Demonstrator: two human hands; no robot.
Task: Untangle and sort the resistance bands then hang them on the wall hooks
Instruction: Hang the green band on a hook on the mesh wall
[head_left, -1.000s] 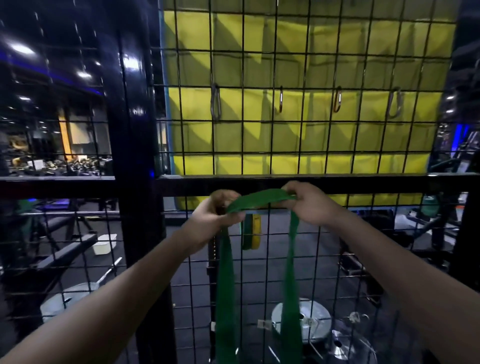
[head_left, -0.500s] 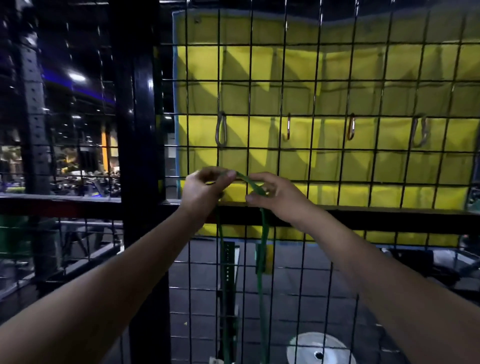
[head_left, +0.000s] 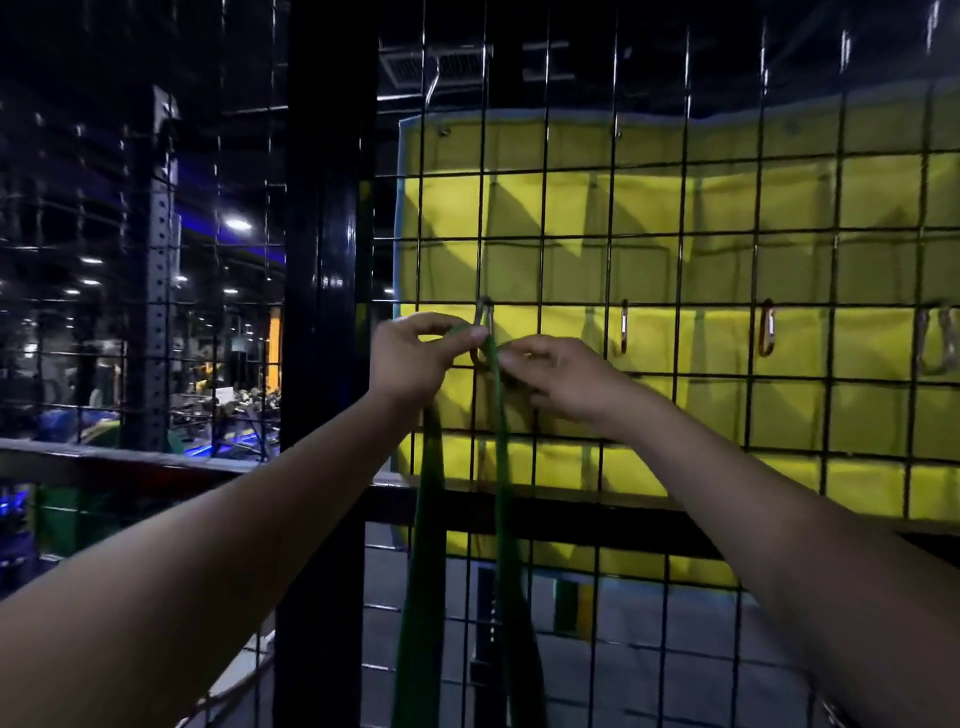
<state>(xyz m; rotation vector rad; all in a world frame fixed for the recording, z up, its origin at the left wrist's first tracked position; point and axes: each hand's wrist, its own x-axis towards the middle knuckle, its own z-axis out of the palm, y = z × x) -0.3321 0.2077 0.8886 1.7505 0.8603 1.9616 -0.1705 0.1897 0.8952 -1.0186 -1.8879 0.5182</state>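
Note:
A green resistance band (head_left: 428, 525) hangs in two long strands down the black wire mesh wall (head_left: 675, 260). Its top loop is pinched between my left hand (head_left: 413, 358) and my right hand (head_left: 556, 376). Both hands hold that loop right at the leftmost carabiner hook (head_left: 484, 317), whose lower part is hidden behind the band and my fingers. Whether the band sits inside the hook I cannot tell. Further right on the same mesh row hang a second carabiner hook (head_left: 624, 327), an orange carabiner hook (head_left: 767, 327) and a grey carabiner hook (head_left: 937, 345), all bare.
A yellow padded mat (head_left: 727, 208) hangs behind the mesh. A thick black post (head_left: 324, 312) stands just left of my hands. A black horizontal rail (head_left: 571, 514) crosses the mesh below them. Gym equipment shows dimly through the mesh at left.
Both hands have risen with the green band from the rail's height up to the leftmost carabiner and drawn close together. The view has tilted up, so the hooks sit lower in frame.

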